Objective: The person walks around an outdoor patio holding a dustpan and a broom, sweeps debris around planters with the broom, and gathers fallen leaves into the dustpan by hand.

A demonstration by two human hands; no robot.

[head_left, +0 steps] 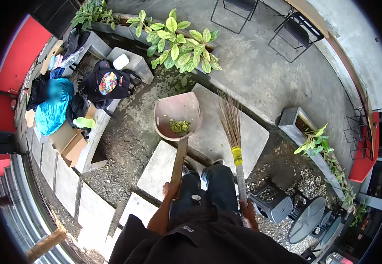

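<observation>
Pale concrete slabs (pixel 160 169) are laid over gravelly ground. Ahead of the legs, the dustpan (pixel 178 107) is gripped by its wooden handle in the left hand (pixel 171 190), seemingly levelled so the yellow-green leaf bits (pixel 180 126) are not spilled. The broom (pixel 231 119) is gripped in the right hand (pixel 248 210), bristles directed outward beside the pan. Whether either tool touches the slabs cannot be told; the right fingers are partly hidden.

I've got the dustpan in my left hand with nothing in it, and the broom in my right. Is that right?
Not quite: the dustpan has something in it. The head view shows a small yellow-green leafy pile there. Your left hand does hold the dustpan, and your right hand the broom.
</observation>
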